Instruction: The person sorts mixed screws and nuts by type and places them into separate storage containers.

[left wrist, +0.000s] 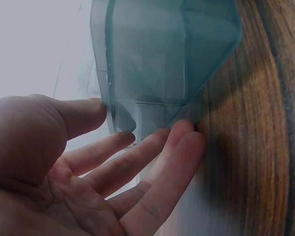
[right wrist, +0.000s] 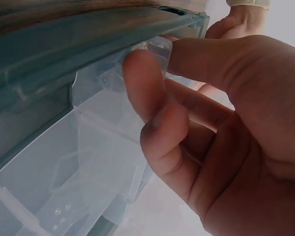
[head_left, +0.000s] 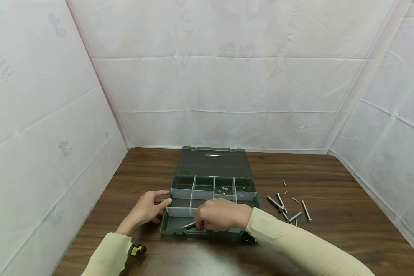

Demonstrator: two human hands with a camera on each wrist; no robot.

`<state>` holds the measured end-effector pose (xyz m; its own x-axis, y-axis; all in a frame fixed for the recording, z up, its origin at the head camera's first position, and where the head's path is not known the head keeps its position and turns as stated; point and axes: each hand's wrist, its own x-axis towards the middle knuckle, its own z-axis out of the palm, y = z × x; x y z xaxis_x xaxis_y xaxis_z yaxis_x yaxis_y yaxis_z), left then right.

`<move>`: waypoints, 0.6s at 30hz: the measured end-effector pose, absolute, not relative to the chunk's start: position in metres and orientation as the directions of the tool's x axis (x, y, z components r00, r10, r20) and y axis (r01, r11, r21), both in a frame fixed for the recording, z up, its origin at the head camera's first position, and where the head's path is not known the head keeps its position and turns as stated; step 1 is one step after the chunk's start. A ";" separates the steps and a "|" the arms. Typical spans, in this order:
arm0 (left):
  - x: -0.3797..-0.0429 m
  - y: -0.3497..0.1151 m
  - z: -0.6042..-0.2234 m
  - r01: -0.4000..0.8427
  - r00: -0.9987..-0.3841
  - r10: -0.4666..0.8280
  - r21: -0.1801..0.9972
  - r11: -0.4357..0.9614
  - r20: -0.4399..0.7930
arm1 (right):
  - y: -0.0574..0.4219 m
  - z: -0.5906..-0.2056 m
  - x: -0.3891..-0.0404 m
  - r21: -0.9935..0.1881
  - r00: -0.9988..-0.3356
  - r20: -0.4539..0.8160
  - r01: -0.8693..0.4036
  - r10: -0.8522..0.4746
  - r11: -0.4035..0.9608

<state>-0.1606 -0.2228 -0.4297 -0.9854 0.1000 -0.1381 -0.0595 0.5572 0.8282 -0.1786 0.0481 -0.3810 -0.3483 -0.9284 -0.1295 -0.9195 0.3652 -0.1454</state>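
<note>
A dark translucent organizer box (head_left: 169,232) lies with its lid folded back. My left hand (head_left: 147,207) rests at its left end, thumb by the rim and fairly straight fingers along the outer wall (left wrist: 147,54). Over the front long compartment, my right hand (head_left: 220,214) has curled fingers and pinches a metal bolt (head_left: 189,225), whose shank points left. In the right wrist view the right hand (right wrist: 211,118) hides most of what lies between thumb and fingertips. Several small nuts (head_left: 222,190) sit in a back compartment.
Several loose bolts and screws (head_left: 306,211) lie on the wooden table (head_left: 151,168) right of the box. Pale dividers (head_left: 181,211) separate the compartments. The open lid (head_left: 212,163) leans toward the back. White fabric walls (head_left: 227,84) enclose the table.
</note>
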 end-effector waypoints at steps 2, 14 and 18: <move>-0.161 -0.223 -0.429 -0.057 -0.985 0.106 0.829 0.557 -0.139 | 0.052 -0.379 -0.180 -0.179 -0.342 -0.106 -0.917 -0.934 0.356; -0.159 -0.224 -0.429 -0.062 -0.982 0.117 0.844 0.533 -0.145 | 0.101 -0.375 -0.197 -0.285 -0.416 0.237 -0.894 -0.878 0.347; -0.159 -0.223 -0.429 -0.065 -0.982 0.117 0.847 0.528 -0.148 | 0.125 -0.374 -0.204 -0.305 -0.470 0.323 -0.873 -0.821 0.380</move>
